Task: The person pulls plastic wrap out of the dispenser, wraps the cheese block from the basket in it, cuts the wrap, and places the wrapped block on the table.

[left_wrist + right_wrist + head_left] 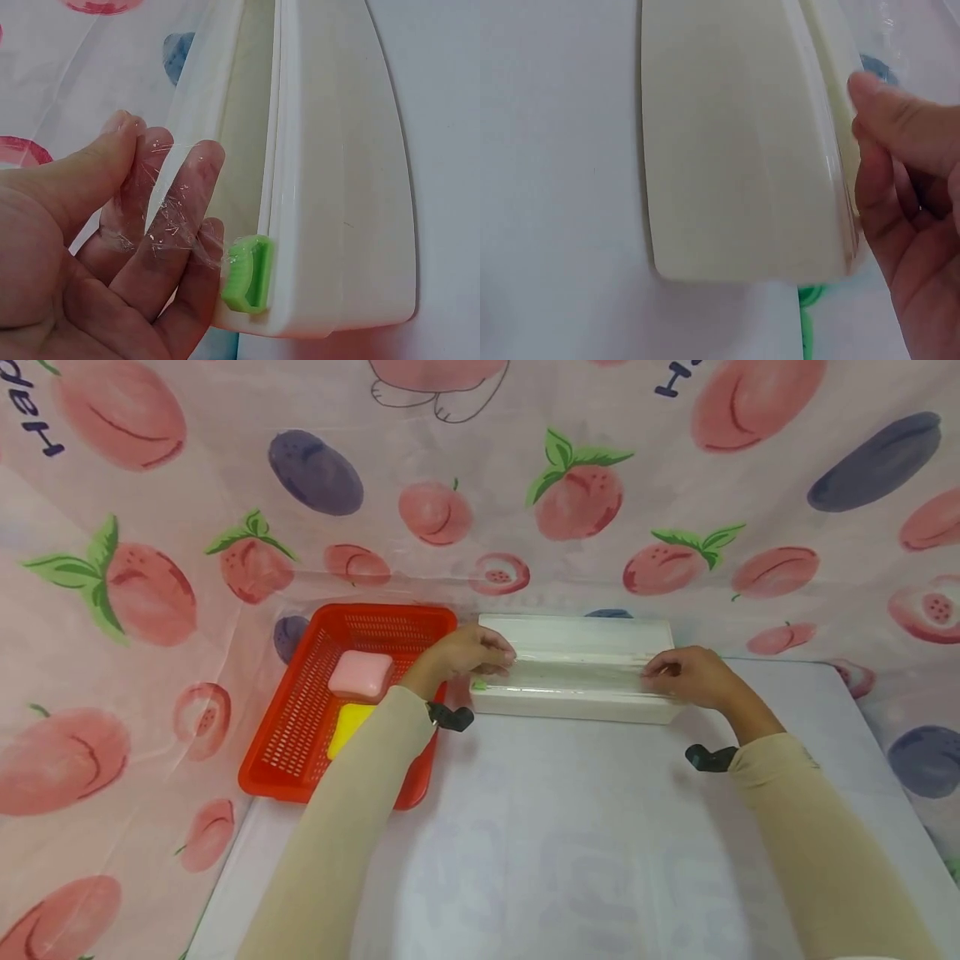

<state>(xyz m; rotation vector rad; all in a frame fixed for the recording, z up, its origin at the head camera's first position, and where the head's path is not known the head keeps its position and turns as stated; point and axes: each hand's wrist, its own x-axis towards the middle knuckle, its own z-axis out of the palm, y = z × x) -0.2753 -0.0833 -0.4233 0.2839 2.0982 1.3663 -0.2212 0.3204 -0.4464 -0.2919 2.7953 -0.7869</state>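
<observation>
A long white plastic wrap dispenser (pixel 570 707) lies at the back of the table, its lid (pixel 585 633) raised. Clear plastic wrap (pixel 577 675) stretches across its top between the two hands. At the dispenser's left end, my left hand (pixel 467 652) pinches the wrap between thumb and index finger; crinkled film lies over the other fingers in the left wrist view. Just beside those fingers sits a green slide cutter (pixel 250 274) on the dispenser's edge. My right hand (pixel 697 675) pinches the wrap at the right end, thumb against a curled index finger.
A red perforated basket (pixel 279 747) stands left of the dispenser, partly behind the left forearm. In it are a pink rounded block (pixel 362 674) and a yellow item (pixel 348 727). A fruit-printed cloth (pixel 480 460) hangs behind the white table (pixel 570 827).
</observation>
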